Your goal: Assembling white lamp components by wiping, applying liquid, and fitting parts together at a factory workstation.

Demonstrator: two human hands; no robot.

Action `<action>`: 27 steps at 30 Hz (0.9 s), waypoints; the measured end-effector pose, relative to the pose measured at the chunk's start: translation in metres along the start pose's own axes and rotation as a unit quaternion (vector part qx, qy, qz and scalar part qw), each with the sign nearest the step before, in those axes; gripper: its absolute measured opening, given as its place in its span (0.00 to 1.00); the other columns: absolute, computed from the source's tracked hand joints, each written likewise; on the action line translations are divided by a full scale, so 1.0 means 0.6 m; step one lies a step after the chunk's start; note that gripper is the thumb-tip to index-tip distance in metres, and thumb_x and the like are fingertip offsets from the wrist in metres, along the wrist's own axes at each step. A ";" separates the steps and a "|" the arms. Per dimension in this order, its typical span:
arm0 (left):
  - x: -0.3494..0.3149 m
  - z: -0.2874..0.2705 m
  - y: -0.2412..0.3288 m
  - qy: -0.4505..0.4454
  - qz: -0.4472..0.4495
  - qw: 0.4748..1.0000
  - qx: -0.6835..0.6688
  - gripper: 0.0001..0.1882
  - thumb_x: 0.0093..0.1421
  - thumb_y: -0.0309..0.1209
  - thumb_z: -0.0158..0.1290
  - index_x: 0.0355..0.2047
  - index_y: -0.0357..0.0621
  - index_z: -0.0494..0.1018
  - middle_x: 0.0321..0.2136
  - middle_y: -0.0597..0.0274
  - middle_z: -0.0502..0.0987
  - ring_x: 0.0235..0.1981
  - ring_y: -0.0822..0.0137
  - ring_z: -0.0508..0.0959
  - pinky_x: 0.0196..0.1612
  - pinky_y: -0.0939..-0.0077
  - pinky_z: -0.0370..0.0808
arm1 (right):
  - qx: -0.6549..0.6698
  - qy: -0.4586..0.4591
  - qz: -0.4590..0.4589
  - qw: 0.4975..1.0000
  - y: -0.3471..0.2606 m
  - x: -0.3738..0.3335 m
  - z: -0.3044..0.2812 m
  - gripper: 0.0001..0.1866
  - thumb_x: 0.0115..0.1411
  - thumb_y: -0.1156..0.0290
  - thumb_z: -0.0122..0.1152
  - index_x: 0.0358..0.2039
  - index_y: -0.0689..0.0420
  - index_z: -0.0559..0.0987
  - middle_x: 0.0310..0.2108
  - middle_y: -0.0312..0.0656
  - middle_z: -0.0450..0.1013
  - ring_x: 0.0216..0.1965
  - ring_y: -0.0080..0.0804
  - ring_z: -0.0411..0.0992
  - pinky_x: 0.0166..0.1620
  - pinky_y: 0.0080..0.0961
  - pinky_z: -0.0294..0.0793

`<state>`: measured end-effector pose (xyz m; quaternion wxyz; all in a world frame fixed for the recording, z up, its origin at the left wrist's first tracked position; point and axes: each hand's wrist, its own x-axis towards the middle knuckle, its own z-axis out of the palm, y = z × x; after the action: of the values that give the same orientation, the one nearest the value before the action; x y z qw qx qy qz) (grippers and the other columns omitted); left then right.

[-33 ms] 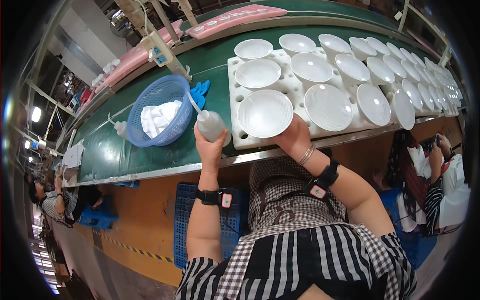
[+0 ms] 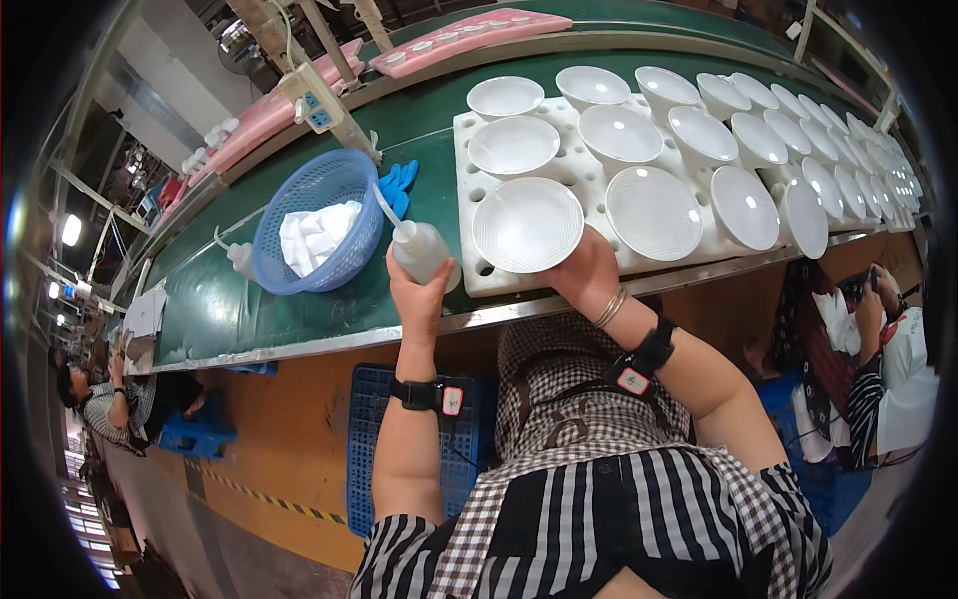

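My left hand (image 2: 417, 304) is wrapped round a white squeeze bottle (image 2: 421, 252) with a bent spout, standing over the green table near its front edge. My right hand (image 2: 591, 275) grips the near right rim of a shiny white bowl (image 2: 527, 225); its fingertips are hidden beneath. That bowl is at the front left corner of a white foam board (image 2: 576, 172) with round holes. More white bowls sit in rows on the board, the closest one (image 2: 654, 214) just right of my right hand.
Left of the bottle stands a blue plastic basket (image 2: 267, 235) with white cloth (image 2: 317, 238) inside. A blue glove (image 2: 398, 187) lies behind the bottle, and a second bottle (image 2: 239, 258) is beyond the basket. A power socket (image 2: 315, 108) hangs on a post. Another person's hand (image 2: 870, 309) is at right.
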<state>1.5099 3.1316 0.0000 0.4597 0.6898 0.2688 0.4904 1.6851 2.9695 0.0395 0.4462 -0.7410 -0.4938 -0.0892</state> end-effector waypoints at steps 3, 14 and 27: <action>0.001 -0.006 -0.013 0.019 -0.002 0.999 0.047 0.42 0.43 0.31 0.68 0.56 0.39 0.59 0.47 0.56 0.71 0.47 0.62 0.72 0.52 0.67 0.68 | -0.031 0.007 -0.064 0.997 0.013 -0.002 0.009 0.12 0.42 0.63 0.67 0.29 0.52 0.80 0.26 0.44 0.75 0.29 0.42 0.74 0.32 0.37 0.75; 0.007 -0.011 -0.032 0.011 -0.044 0.998 -0.032 0.39 0.50 0.25 0.64 0.59 0.38 0.55 0.52 0.54 0.66 0.51 0.62 0.69 0.54 0.67 0.66 | 0.019 -0.021 0.020 0.999 0.028 -0.022 0.013 0.19 0.42 0.61 0.67 0.35 0.54 0.76 0.35 0.42 0.72 0.38 0.39 0.73 0.39 0.35 0.76; -0.007 -0.003 -0.014 0.040 -0.013 0.997 0.059 0.45 0.41 0.37 0.70 0.57 0.43 0.59 0.49 0.55 0.69 0.49 0.60 0.71 0.52 0.65 0.69 | -0.001 0.040 -0.021 0.999 0.096 -0.143 -0.167 0.07 0.48 0.76 0.60 0.30 0.56 0.81 0.30 0.45 0.76 0.32 0.42 0.74 0.35 0.33 0.73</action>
<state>1.5072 3.1326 -0.0089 0.4131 0.6920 0.3248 0.4950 1.7202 2.8317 0.0160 0.4625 -0.7269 -0.4911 -0.1287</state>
